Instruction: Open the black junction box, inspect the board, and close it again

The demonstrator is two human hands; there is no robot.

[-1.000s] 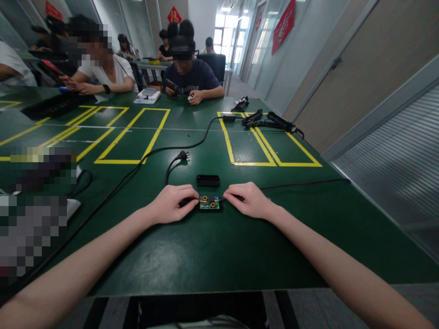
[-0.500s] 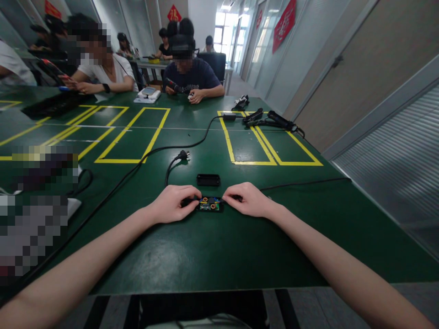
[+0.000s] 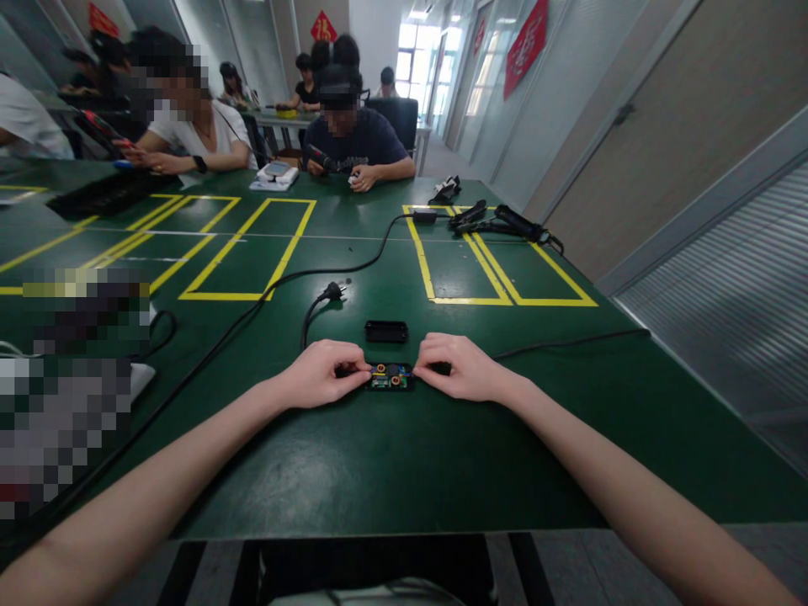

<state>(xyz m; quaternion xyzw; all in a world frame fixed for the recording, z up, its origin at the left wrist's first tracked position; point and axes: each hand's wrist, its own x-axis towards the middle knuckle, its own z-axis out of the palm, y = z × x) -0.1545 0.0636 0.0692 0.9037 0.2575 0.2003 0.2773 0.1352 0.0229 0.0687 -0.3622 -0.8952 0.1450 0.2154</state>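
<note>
A small black plastic case (image 3: 390, 388) lies open on the table, with a green circuit board (image 3: 382, 380) inside. Copper coils and coloured wires show on the board. At the case's left end, my left hand (image 3: 328, 372) pinches a black power cord (image 3: 307, 324), whose plug (image 3: 334, 292) rests farther back. My right hand (image 3: 459, 367) is closed at the opposite end on another black cable (image 3: 568, 341) that runs off to the right. Fingers partly hide both cable ends. Just behind the case sits its matching black cover (image 3: 386, 332), hollow side up.
The green table (image 3: 379, 471) has yellow tape rectangles (image 3: 227, 296). A long black cable (image 3: 303, 273) crosses it to a small black box (image 3: 425, 216). Black gear (image 3: 514, 222) lies at the back right. Blurred items (image 3: 63, 429) stand at left. Co-workers (image 3: 359, 139) sit across the table.
The view has shifted slightly. Both hands keep their pinch at the case's ends, and the plug has edged a little to the left and nearer.
</note>
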